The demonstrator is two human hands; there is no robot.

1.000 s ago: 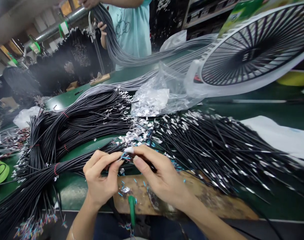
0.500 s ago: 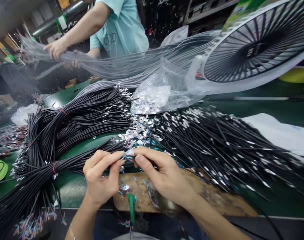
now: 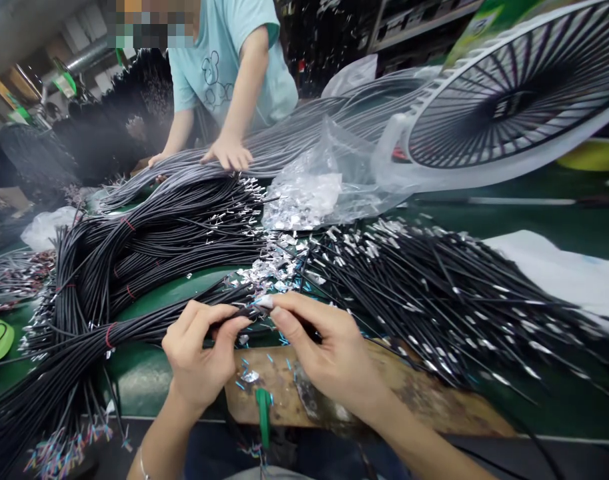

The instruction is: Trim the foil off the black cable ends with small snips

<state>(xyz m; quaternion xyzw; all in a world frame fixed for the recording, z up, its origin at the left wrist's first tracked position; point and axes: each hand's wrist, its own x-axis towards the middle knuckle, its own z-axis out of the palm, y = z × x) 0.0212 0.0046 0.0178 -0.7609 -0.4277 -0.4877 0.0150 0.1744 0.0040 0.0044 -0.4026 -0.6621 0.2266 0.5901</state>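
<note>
Both hands meet over the front of the table at one black cable (image 3: pixel 244 311). My left hand (image 3: pixel 201 350) is closed, pinching the cable between thumb and forefinger. My right hand (image 3: pixel 327 347) pinches its end, where a small white or silvery piece (image 3: pixel 264 301) shows at the fingertips. Whether that piece is foil or stripped wire I cannot tell. Just beyond the fingers lies a heap of foil scraps (image 3: pixel 271 267) mixed with blue wire bits. Below the hands is a stained wooden board (image 3: pixel 279 407) with a green-handled tool (image 3: pixel 263 413) at its edge.
Tied bundles of black cables (image 3: pixel 149 233) cover the left side. Loose cables with silvery ends (image 3: pixel 434 300) fan out at right. Behind them are a clear plastic bag (image 3: pixel 309 193) and a fan (image 3: pixel 509 100). Across the table, a co-worker's hand (image 3: pixel 229 152) rests on grey cables (image 3: pixel 284 137).
The coloured wires between my fingertips no longer show; black cable is there instead. My hands have barely moved. The co-worker has lowered the lifted grey cables onto the table.
</note>
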